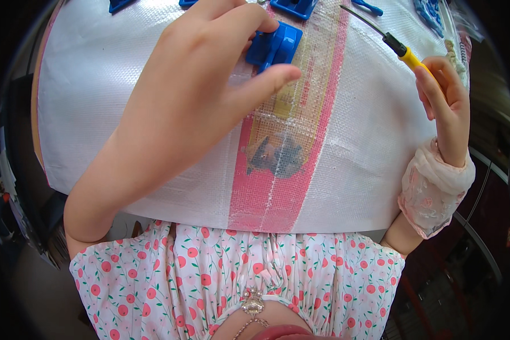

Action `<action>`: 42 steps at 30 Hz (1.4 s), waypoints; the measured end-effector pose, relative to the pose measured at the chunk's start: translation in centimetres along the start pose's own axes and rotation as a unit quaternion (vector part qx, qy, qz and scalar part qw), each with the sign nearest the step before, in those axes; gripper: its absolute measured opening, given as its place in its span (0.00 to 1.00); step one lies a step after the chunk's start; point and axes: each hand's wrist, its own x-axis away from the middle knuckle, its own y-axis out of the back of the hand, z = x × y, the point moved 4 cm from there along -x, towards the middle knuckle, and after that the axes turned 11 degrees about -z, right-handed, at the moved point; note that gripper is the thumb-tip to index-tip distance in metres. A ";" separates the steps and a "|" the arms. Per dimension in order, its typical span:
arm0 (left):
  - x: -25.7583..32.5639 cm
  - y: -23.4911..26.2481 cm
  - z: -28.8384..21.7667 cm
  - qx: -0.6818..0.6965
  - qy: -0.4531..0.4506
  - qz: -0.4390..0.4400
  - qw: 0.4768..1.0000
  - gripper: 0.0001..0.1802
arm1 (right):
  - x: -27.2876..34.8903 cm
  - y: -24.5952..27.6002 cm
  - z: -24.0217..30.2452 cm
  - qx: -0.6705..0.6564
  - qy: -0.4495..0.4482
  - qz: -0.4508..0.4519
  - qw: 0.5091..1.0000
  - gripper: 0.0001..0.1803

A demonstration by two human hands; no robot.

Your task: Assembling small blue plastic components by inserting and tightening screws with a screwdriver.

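Observation:
A blue plastic piece [282, 44] with a raised middle part rests on the woven sheet. My left hand [207, 73] reaches over it from the left. Its index fingertip is at the piece's upper edge, and the thumb stretches out apart below it. The other fingers are partly hidden behind the hand. At the right, my right hand [447, 99] grips a screwdriver [412, 58] by its yellow handle. The screwdriver has a black collar and a thin metal shaft, pointing up and left, away from the blue piece.
White woven sheeting [136, 62] with a pink-edged printed band [266, 198] covers the table. More blue pieces [296, 5] lie along the far edge. A small blue part [368, 7] and a bunch of blue parts [429, 16] are at the far right, near a beige cord [454, 56].

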 end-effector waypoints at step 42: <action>-0.9 -0.4 0.3 0.001 -0.025 0.106 0.994 0.15 | 2.9 -7.9 5.7 0.099 0.344 -0.014 0.934 0.27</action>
